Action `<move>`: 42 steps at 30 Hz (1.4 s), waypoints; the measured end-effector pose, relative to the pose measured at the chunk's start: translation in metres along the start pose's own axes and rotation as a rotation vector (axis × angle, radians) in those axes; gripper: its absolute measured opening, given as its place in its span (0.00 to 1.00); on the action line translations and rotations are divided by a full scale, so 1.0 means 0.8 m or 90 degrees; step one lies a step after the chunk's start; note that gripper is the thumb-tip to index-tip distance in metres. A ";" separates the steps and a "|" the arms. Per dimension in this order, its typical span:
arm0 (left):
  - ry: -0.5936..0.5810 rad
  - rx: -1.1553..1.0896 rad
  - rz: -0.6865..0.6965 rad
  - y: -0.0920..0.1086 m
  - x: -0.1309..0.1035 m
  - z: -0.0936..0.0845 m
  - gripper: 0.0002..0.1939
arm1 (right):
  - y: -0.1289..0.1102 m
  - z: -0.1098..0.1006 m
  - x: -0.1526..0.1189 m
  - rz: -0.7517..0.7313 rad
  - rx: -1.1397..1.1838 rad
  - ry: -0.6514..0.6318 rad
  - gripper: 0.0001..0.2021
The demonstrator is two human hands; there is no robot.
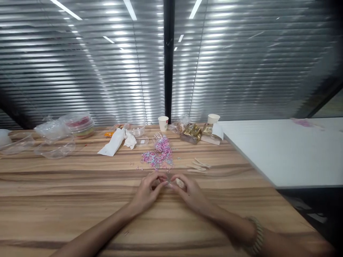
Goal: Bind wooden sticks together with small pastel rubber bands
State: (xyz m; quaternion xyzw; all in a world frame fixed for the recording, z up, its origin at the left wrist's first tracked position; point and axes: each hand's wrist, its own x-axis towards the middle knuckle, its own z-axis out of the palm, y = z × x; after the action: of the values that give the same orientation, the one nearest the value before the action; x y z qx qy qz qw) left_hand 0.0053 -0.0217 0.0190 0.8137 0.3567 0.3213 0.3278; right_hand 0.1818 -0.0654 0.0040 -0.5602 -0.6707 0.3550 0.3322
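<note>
Close together over the wooden table (80,214), my left hand (150,190) and my right hand (189,191) meet at the fingertips. Thumb and fingers of each are pinched; a tiny greyish thing seems to be between them, too small to name. A pale, rounded beige lump (180,183) shows inside the curl of my right hand; whether I grip it or it lies on the table I cannot tell. Just beyond my fingers spreads a pile of small pink, purple and light-blue bits (155,159), resembling little rubber bands. Several thin pale sticks (199,166) lie beyond my right hand.
At the back stand paper cups (163,123), gold wrappers (191,133) and crumpled tissue (114,142). Clear plastic containers (57,148) and stacked lidded tubs (79,125) are at left. A white table (257,153) adjoins on the right; window blinds (80,64) rise behind.
</note>
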 end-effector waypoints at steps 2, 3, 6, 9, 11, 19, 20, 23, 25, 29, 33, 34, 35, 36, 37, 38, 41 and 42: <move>-0.007 -0.007 0.004 0.000 -0.003 0.002 0.10 | 0.000 0.000 0.000 -0.016 -0.003 -0.006 0.26; -0.012 -0.011 0.006 0.001 -0.004 0.002 0.11 | 0.000 0.000 0.000 -0.022 -0.007 -0.008 0.26; -0.017 -0.030 -0.008 0.007 -0.005 0.002 0.12 | 0.001 -0.001 0.000 -0.029 -0.026 -0.021 0.27; -0.009 -0.111 -0.058 0.014 -0.006 0.005 0.14 | 0.004 0.000 0.000 -0.027 -0.047 -0.030 0.27; -0.017 -0.229 -0.099 0.015 -0.006 0.009 0.15 | 0.006 0.002 0.000 -0.033 -0.060 -0.040 0.26; -0.093 -0.447 -0.264 0.024 -0.003 0.013 0.22 | 0.015 0.000 0.003 -0.030 -0.081 0.046 0.20; -0.096 -0.441 -0.267 0.028 -0.002 0.012 0.21 | 0.015 -0.001 0.005 -0.024 -0.076 0.083 0.21; -0.115 -0.431 -0.265 0.037 0.000 0.011 0.15 | 0.013 -0.006 0.009 0.001 -0.065 0.162 0.26; -0.142 -0.432 -0.281 0.039 0.002 0.011 0.12 | 0.011 -0.008 0.010 0.024 -0.063 0.172 0.28; -0.211 -0.400 -0.330 0.036 0.004 0.008 0.09 | 0.006 -0.007 0.008 0.023 -0.070 0.146 0.28; -0.236 -0.344 -0.316 0.037 0.005 0.002 0.09 | 0.008 -0.007 0.005 0.005 -0.064 0.162 0.27; -0.230 -0.332 -0.299 0.037 0.004 0.002 0.10 | 0.010 -0.007 0.005 0.003 -0.064 0.165 0.27; -0.222 -0.319 -0.277 0.036 0.003 0.002 0.12 | 0.011 -0.008 0.004 0.001 -0.065 0.163 0.27; -0.216 -0.308 -0.257 0.035 0.002 0.003 0.13 | 0.012 -0.008 0.004 0.001 -0.070 0.155 0.27; -0.209 -0.301 -0.239 0.034 0.001 0.005 0.15 | 0.013 -0.007 0.004 0.000 -0.077 0.140 0.28; -0.201 -0.301 -0.222 0.031 0.000 0.007 0.17 | 0.013 -0.007 0.004 -0.003 -0.086 0.120 0.28; -0.156 -0.314 -0.192 0.020 -0.001 0.010 0.21 | 0.012 -0.004 0.004 -0.025 -0.112 0.058 0.30; -0.125 -0.312 -0.185 0.016 0.000 0.010 0.22 | 0.012 -0.003 0.003 -0.030 -0.117 0.044 0.31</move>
State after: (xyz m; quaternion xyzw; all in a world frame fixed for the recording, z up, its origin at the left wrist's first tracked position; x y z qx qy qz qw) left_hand 0.0162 -0.0311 0.0241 0.6780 0.3477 0.2674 0.5898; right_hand 0.1884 -0.0613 -0.0024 -0.5842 -0.7016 0.2641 0.3109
